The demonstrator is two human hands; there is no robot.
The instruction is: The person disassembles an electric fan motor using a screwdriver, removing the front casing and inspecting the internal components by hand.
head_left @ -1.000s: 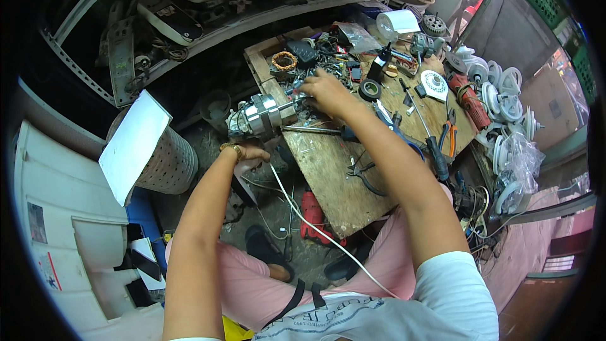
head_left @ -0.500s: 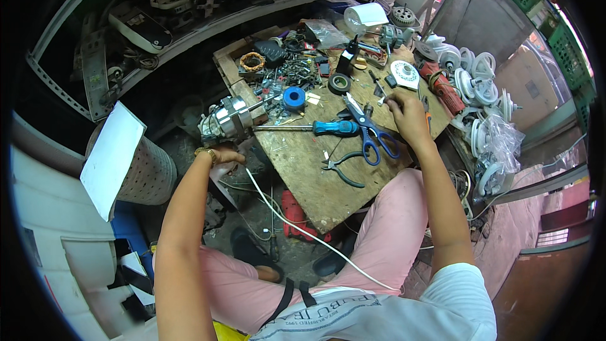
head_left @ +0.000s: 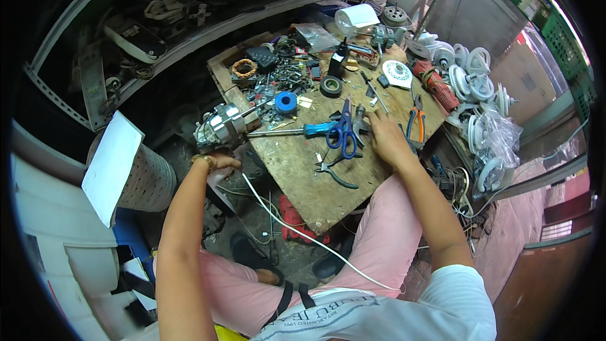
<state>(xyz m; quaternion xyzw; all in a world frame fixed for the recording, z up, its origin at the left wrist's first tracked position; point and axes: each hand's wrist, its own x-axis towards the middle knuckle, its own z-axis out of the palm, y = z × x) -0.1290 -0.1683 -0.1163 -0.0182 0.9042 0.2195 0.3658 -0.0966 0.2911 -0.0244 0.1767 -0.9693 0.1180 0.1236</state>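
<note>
A silver electric motor (head_left: pixel 222 124) is at the left edge of the wooden table, its shaft pointing over the tabletop. My left hand (head_left: pixel 222 162) is closed against its underside; some fingers are hidden. A white cable (head_left: pixel 287 220) runs from beside this hand to my lap. On the table, my right hand (head_left: pixel 386 136) has its fingers bent down beside a grey metal tool head (head_left: pixel 360 125); what they grip is hidden. Blue-handled scissors (head_left: pixel 344 131) lie left of it, by a blue-handled screwdriver (head_left: pixel 319 129) and cutting pliers (head_left: pixel 336 175). A thin screwdriver (head_left: pixel 375 91) lies just beyond my fingers.
Loose screws and small parts (head_left: pixel 291 69) crowd the table's far left, near a blue tape roll (head_left: pixel 286 102). Orange-handled pliers (head_left: pixel 416 123) and a red angle grinder (head_left: pixel 437 88) lie at right. White plastic parts (head_left: pixel 473 82) are stacked beyond. A paper-topped bin (head_left: pixel 148 173) stands left.
My right hand has moved left and nearer to me. The scissors have shifted left and turned, with their blades now together. My left hand stays beneath the motor.
</note>
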